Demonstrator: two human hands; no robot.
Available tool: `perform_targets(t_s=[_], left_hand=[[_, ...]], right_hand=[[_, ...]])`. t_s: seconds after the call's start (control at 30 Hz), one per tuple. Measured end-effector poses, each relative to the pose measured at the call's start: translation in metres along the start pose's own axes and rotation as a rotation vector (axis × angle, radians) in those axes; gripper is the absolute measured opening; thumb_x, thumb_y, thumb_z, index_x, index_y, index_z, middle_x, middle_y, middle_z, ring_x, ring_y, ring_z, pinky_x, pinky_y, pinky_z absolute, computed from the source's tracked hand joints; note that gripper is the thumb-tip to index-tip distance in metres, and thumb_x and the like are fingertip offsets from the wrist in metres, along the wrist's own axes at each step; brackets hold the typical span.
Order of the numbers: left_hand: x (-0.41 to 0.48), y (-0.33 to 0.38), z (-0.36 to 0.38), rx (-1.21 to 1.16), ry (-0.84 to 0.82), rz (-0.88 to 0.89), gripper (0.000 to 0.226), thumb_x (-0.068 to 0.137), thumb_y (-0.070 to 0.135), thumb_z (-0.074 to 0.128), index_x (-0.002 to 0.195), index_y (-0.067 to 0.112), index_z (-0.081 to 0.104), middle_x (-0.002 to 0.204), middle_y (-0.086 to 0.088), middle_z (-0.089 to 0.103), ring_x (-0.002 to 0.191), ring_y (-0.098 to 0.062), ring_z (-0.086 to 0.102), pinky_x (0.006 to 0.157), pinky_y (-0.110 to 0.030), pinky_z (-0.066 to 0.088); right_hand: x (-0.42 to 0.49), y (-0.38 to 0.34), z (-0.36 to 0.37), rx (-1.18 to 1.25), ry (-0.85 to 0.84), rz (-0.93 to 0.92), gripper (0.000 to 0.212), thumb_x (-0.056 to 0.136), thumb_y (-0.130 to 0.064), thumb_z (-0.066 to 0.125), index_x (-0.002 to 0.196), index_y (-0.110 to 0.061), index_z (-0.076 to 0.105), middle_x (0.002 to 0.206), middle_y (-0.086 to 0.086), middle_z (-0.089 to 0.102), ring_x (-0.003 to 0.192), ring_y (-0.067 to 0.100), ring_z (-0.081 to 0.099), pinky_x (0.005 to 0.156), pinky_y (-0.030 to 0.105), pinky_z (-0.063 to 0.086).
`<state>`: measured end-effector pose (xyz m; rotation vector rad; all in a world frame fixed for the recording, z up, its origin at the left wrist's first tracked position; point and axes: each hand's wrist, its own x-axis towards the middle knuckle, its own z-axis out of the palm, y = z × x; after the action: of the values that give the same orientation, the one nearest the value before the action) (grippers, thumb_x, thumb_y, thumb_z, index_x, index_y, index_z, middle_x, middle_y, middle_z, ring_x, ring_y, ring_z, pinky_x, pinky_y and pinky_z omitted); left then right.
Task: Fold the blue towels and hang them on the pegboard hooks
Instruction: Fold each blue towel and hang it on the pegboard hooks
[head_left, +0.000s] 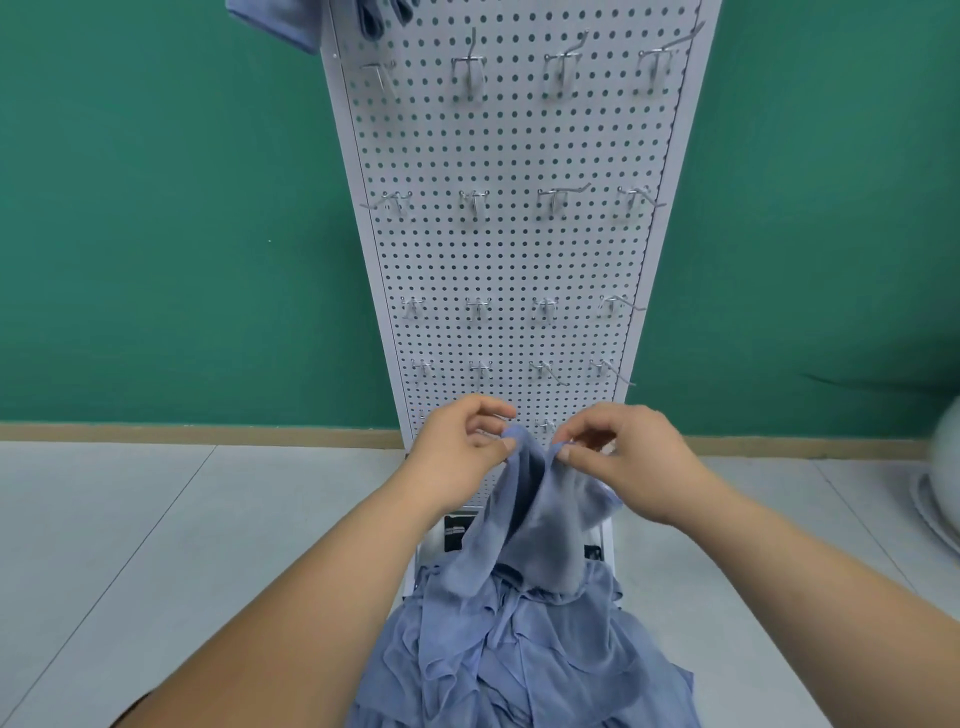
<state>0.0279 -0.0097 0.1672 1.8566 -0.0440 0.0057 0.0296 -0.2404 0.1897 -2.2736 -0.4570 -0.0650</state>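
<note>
I hold one blue towel (540, 519) up in front of the white pegboard (519, 249). My left hand (457, 447) pinches its top edge on the left, and my right hand (623, 457) pinches the edge a little to the right. The cloth droops between them and hangs down onto a crumpled pile of blue towels (519, 654) at the board's foot. Rows of metal hooks (472, 202) stick out of the board, bare in the rows I can see. At the top left edge, two blue towels (291, 21) hang from the board.
A green wall (171, 234) with a tan skirting stands behind the pegboard. The floor (156, 545) is pale grey tile. A white rounded object (940, 483) sits at the right edge. The board's white base (605, 545) shows beneath the held towel.
</note>
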Motion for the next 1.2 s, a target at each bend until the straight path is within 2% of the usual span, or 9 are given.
perform_targets(t_s=[0.1, 0.23, 0.37, 0.53, 0.63, 0.7, 0.87, 1.03, 1.2], left_hand=[[-0.003, 0.003, 0.007, -0.052, -0.024, 0.005, 0.026, 0.094, 0.008, 0.077, 0.111, 0.027, 0.072, 0.099, 0.003, 0.078, 0.095, -0.026, 0.075, 0.093, -0.035, 0.060], [-0.009, 0.008, 0.016, -0.110, -0.056, 0.042, 0.021, 0.097, 0.005, 0.072, 0.112, 0.020, 0.072, 0.096, 0.001, 0.079, 0.090, -0.015, 0.073, 0.096, -0.031, 0.059], [-0.011, 0.011, 0.019, -0.153, -0.080, 0.080, 0.017, 0.098, 0.009, 0.072, 0.113, 0.018, 0.072, 0.097, -0.001, 0.079, 0.099, -0.020, 0.075, 0.099, -0.031, 0.058], [-0.010, 0.008, 0.016, -0.080, -0.110, 0.123, 0.025, 0.090, 0.002, 0.079, 0.108, 0.019, 0.072, 0.092, 0.006, 0.078, 0.082, -0.008, 0.069, 0.084, -0.021, 0.057], [-0.007, 0.005, 0.013, 0.013, -0.067, 0.127, 0.025, 0.093, 0.005, 0.077, 0.103, 0.027, 0.071, 0.088, 0.008, 0.078, 0.083, -0.008, 0.070, 0.082, -0.020, 0.055], [-0.005, 0.001, 0.012, 0.095, -0.031, 0.128, 0.024, 0.094, 0.010, 0.077, 0.101, 0.032, 0.072, 0.088, 0.007, 0.077, 0.083, -0.011, 0.070, 0.083, -0.024, 0.057], [-0.004, -0.005, 0.014, 0.213, -0.054, 0.143, 0.014, 0.092, 0.028, 0.081, 0.105, 0.032, 0.076, 0.093, 0.010, 0.077, 0.087, -0.011, 0.071, 0.085, -0.028, 0.060], [-0.006, -0.002, 0.014, 0.223, -0.080, 0.173, 0.010, 0.088, 0.028, 0.085, 0.093, 0.028, 0.077, 0.086, 0.009, 0.076, 0.079, -0.002, 0.069, 0.075, -0.018, 0.055], [-0.003, 0.005, 0.007, 0.253, 0.088, 0.208, 0.009, 0.092, 0.023, 0.081, 0.089, 0.029, 0.075, 0.083, 0.010, 0.073, 0.076, -0.001, 0.065, 0.073, -0.012, 0.050]], right_hand=[[0.000, -0.003, 0.007, 0.010, 0.002, -0.034, 0.010, 0.091, -0.028, 0.081, 0.088, -0.036, 0.075, 0.096, -0.013, 0.069, 0.089, 0.002, 0.066, 0.083, 0.023, 0.052], [0.000, -0.004, 0.015, 0.019, 0.009, -0.013, 0.015, 0.090, -0.027, 0.082, 0.087, -0.031, 0.068, 0.077, -0.013, 0.073, 0.076, 0.004, 0.068, 0.075, 0.025, 0.054], [0.001, -0.003, 0.018, -0.009, 0.088, 0.017, 0.022, 0.089, -0.030, 0.083, 0.090, -0.030, 0.061, 0.072, -0.013, 0.073, 0.070, 0.004, 0.067, 0.067, 0.022, 0.052], [0.001, -0.003, 0.015, -0.061, 0.018, -0.021, 0.022, 0.092, -0.035, 0.079, 0.110, -0.040, 0.067, 0.074, -0.015, 0.073, 0.073, 0.004, 0.067, 0.066, 0.017, 0.047], [0.003, 0.003, 0.012, -0.086, -0.090, 0.014, 0.003, 0.094, -0.037, 0.077, 0.094, -0.037, 0.074, 0.076, -0.012, 0.074, 0.073, 0.008, 0.066, 0.072, 0.030, 0.055], [0.004, 0.006, 0.010, -0.082, -0.112, 0.037, 0.010, 0.095, -0.034, 0.076, 0.086, -0.035, 0.073, 0.077, -0.009, 0.074, 0.075, 0.012, 0.066, 0.076, 0.036, 0.056], [0.004, 0.006, 0.010, -0.082, -0.097, 0.025, 0.012, 0.097, -0.037, 0.073, 0.086, -0.033, 0.070, 0.074, -0.009, 0.070, 0.067, 0.006, 0.059, 0.069, 0.030, 0.051], [0.004, 0.005, 0.010, -0.085, -0.103, 0.002, 0.011, 0.097, -0.036, 0.072, 0.087, -0.033, 0.071, 0.073, -0.010, 0.070, 0.065, 0.004, 0.057, 0.066, 0.026, 0.048], [0.006, 0.010, 0.004, -0.125, -0.113, -0.004, 0.011, 0.095, -0.040, 0.076, 0.101, -0.039, 0.067, 0.077, -0.014, 0.069, 0.070, 0.003, 0.059, 0.065, 0.019, 0.045]])
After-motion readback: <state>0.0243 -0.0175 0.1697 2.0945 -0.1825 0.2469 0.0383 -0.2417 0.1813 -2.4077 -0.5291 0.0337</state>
